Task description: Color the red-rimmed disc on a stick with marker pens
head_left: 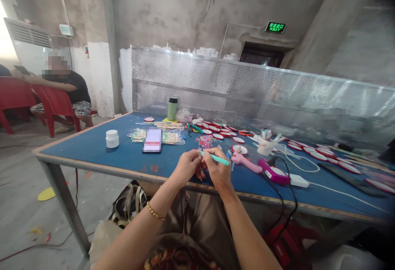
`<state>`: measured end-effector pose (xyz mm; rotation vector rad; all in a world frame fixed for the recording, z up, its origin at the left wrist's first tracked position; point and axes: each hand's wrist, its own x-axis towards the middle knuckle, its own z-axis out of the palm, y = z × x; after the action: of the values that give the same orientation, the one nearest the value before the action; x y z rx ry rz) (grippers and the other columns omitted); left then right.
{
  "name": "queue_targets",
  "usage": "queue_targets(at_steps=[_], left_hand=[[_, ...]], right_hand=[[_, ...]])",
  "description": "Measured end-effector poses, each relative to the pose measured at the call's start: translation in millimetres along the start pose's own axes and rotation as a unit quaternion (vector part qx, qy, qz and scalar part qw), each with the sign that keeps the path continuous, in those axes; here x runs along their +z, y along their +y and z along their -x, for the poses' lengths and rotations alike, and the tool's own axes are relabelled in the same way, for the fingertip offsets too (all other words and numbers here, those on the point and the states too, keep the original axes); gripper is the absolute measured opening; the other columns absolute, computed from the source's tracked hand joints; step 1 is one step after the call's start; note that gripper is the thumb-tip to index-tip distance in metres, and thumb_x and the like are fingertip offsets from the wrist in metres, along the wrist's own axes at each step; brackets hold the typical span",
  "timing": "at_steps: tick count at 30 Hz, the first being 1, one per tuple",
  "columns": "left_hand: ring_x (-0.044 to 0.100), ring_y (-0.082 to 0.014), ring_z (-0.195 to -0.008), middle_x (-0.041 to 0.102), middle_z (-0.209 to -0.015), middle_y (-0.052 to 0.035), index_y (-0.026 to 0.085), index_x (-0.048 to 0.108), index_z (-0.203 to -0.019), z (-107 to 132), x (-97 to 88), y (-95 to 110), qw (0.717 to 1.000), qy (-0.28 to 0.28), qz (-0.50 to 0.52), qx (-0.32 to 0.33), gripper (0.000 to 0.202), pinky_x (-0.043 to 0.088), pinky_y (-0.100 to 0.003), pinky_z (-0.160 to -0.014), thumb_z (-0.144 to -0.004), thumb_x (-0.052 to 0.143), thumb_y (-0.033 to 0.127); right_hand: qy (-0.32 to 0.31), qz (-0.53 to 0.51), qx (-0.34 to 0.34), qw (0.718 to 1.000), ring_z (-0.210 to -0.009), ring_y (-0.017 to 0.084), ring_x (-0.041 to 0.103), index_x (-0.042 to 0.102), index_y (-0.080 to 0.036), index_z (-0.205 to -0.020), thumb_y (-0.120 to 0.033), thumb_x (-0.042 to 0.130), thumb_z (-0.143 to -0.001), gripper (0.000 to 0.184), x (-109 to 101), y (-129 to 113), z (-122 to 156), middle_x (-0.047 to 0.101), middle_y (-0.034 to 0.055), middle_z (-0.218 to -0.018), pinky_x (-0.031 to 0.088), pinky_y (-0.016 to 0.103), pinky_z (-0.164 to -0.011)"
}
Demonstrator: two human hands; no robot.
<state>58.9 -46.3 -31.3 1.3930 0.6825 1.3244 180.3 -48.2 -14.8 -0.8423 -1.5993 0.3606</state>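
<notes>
My right hand is closed around a teal pen-like tool, its tip pointing left toward my left hand. My left hand pinches something small that I cannot make out, right against the tool's tip. Both hands hover over the near edge of the blue table. Just right of my hands lie a pink glue gun and a magenta device with a black cord. A pile of small coloured bits sits just beyond my hands.
A phone, a white jar, bagged wooden sticks, a green bottle and several red-rimmed white discs lie on the table. A perforated metal screen backs it. A seated person occupies red chairs at left.
</notes>
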Motion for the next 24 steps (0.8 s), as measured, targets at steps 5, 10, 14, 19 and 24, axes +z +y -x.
queue_targets(at_steps=[5, 10, 14, 19, 24], left_hand=[[0.060, -0.0103, -0.041, 0.061, -0.061, 0.0013, 0.016, 0.051, -0.075, -0.1, 0.0, 0.2, 1.000, 0.000, -0.002, -0.001, 0.024, 0.045, -0.018, -0.037, -0.082, 0.058, 0.038], [0.060, -0.0105, -0.041, 0.061, -0.060, 0.0011, 0.016, 0.050, -0.075, 0.1, 0.6, -0.2, 1.000, 0.005, -0.005, -0.003, 0.020, 0.045, -0.018, -0.036, -0.082, 0.056, 0.033], [0.060, -0.0104, -0.041, 0.060, -0.060, 0.0014, 0.017, 0.050, -0.074, -0.2, 0.9, -1.1, 1.000, 0.010, -0.005, -0.001, 0.020, 0.045, -0.018, -0.036, -0.082, 0.056, 0.034], [0.060, -0.0096, -0.041, 0.063, -0.065, -0.0007, 0.016, 0.051, -0.076, -0.5, 0.0, -1.3, 1.000, -0.002, 0.002, -0.004, 0.027, 0.045, -0.018, -0.036, -0.083, 0.058, 0.042], [0.060, -0.0099, -0.042, 0.063, -0.066, -0.0008, 0.016, 0.052, -0.076, -0.4, 0.0, -1.2, 1.000, -0.003, 0.002, 0.001, 0.028, 0.045, -0.018, -0.036, -0.084, 0.057, 0.042]], right_hand=[[0.006, 0.015, -0.009, 1.000, -0.053, 0.014, 0.059, 0.061, -0.021, -0.077, -0.032, 0.057, -0.086, 0.015, -0.7, -2.9, -0.3, 0.063, -0.0019, -0.063, 0.049, 0.025, -0.053], [0.003, 0.020, -0.008, 1.000, -0.049, 0.013, 0.057, 0.062, -0.022, -0.076, -0.032, 0.057, -0.087, 0.016, -0.5, -4.3, -0.5, 0.063, -0.0025, -0.061, 0.048, 0.025, -0.050], [0.004, 0.018, -0.004, 1.000, -0.049, 0.013, 0.058, 0.062, -0.022, -0.077, -0.033, 0.058, -0.087, 0.015, -0.5, -3.1, -0.2, 0.063, -0.0025, -0.061, 0.048, 0.025, -0.050], [0.008, 0.002, 0.003, 1.000, -0.050, 0.014, 0.058, 0.062, -0.022, -0.080, -0.033, 0.058, -0.088, 0.014, -0.8, 1.9, 0.8, 0.063, -0.0024, -0.062, 0.048, 0.025, -0.050], [0.007, -0.003, 0.007, 1.000, -0.051, 0.014, 0.058, 0.061, -0.022, -0.081, -0.034, 0.058, -0.088, 0.015, -0.8, 2.8, 0.8, 0.062, -0.0023, -0.061, 0.048, 0.026, -0.051]])
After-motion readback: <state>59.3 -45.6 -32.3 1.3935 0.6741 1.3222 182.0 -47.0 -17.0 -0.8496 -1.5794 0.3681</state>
